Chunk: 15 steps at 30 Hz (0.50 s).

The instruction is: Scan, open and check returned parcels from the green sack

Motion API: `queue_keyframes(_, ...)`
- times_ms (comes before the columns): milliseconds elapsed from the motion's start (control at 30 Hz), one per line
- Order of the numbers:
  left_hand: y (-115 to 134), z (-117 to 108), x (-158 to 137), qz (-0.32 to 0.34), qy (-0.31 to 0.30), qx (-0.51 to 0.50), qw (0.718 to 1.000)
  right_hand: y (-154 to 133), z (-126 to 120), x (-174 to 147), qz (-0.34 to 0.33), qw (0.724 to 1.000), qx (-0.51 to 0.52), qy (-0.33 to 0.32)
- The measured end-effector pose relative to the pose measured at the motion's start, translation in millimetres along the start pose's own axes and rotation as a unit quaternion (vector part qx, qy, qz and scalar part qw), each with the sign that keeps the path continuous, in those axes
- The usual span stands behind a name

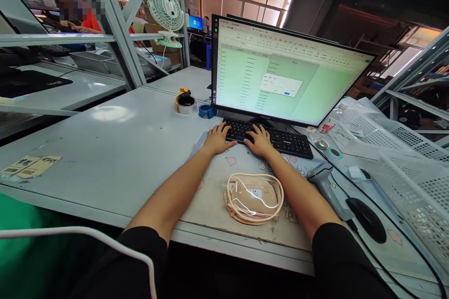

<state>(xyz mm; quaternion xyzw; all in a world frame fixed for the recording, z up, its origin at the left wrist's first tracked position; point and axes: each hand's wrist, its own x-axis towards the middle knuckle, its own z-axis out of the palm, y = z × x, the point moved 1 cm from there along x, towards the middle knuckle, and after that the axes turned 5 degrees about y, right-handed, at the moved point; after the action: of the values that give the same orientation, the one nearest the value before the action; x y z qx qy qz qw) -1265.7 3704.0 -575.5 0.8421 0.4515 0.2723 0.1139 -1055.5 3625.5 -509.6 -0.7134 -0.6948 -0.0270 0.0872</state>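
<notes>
Both of my hands rest on a black keyboard [291, 141] below a monitor [238, 74]. My left hand [218, 139] lies over the keyboard's left end, fingers spread and holding nothing. Over its middle, my right hand [259, 140] is also open, with the fingertips on the keys. The screen shows a spreadsheet with a small dialog box. Between my forearms lies a clear-topped pouch with a pale pink rim [254, 198], a white label showing in it. It sits on a patterned desk mat [206, 203].
Right of my right arm are a barcode scanner [329, 189], a black mouse [366, 219], cables and white perforated baskets [414, 191]. A tape dispenser [185, 101] and a blue tape roll [206, 111] stand left of the monitor. Behind are a green fan [165, 8] and metal shelf posts.
</notes>
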Motion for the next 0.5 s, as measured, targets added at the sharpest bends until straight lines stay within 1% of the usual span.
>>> queue_keyframes(100, -1, 0, 0, -0.004, -0.001, -0.004, 1.000, 4, -1, 1, 0.034, 0.999, 0.002, 0.029)
queue_keyframes(167, -1, 0, 0, -0.002, -0.002, -0.006, 1.000, 9, -2, 3, 0.061, 0.998, 0.006, 0.031)
queue_keyframes(233, -1, 0, 0, 0.000, -0.001, -0.006, 1.000, 15, -3, 5, 0.068, 0.997, 0.014, 0.025)
queue_keyframes(333, 0, -1, 0, 0.001, 0.002, -0.004, 1.000, 25, -9, 3, 0.078, 0.996, 0.016, 0.046)
queue_keyframes(500, 0, -3, -1, -0.006, -0.001, 0.000, 1.000, 30, -22, -9, 0.096, 0.994, 0.002, 0.042)
